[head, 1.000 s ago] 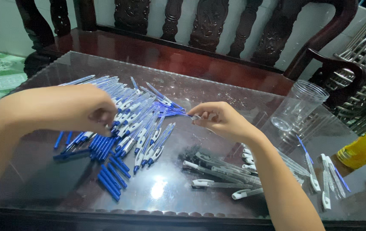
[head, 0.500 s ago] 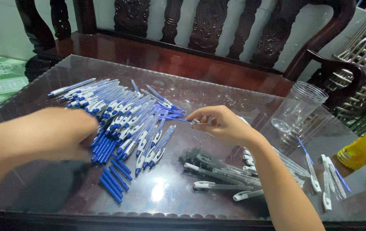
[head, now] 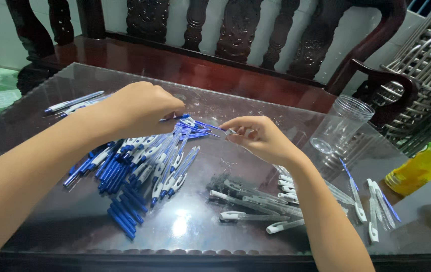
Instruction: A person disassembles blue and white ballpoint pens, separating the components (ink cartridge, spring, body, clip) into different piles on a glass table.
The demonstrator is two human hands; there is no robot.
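Hands meet over the middle of a glass-topped desk (head: pixel 64 221) in the head view, the only view there is. The left hand (head: pixel 140 108) comes in from the left with its back to the camera, its fingers (head: pixel 172 107) curled shut and pinched at the far end of a heap of blue and white pens (head: pixel 145 161); what exactly they pinch is hidden under the knuckles. The right hand (head: pixel 260 138) reaches in from the lower right, and its fingers (head: pixel 235 132) are closed on a small pale pen part (head: pixel 229 132), held just above the glass. The tips of the two hands are close together but apart.

The pen heap lies on the desk under and in front of the left hand, fanned out towards the near edge, with loose dark blue barrels (head: pixel 122 216) at its near end. A few more pens (head: pixel 74 102) lie apart at the far left. To the right of the heap, beside the right forearm, lie clear barrels with white caps (head: pixel 255 204), and further right a few more white pieces (head: pixel 371 209). A clear plastic jar (head: pixel 339 126) stands open beyond the right hand. At the right edge a yellow and green bottle (head: pixel 424 163) lies on its side. A dark carved wooden bench (head: pixel 215 70) stands behind the desk.
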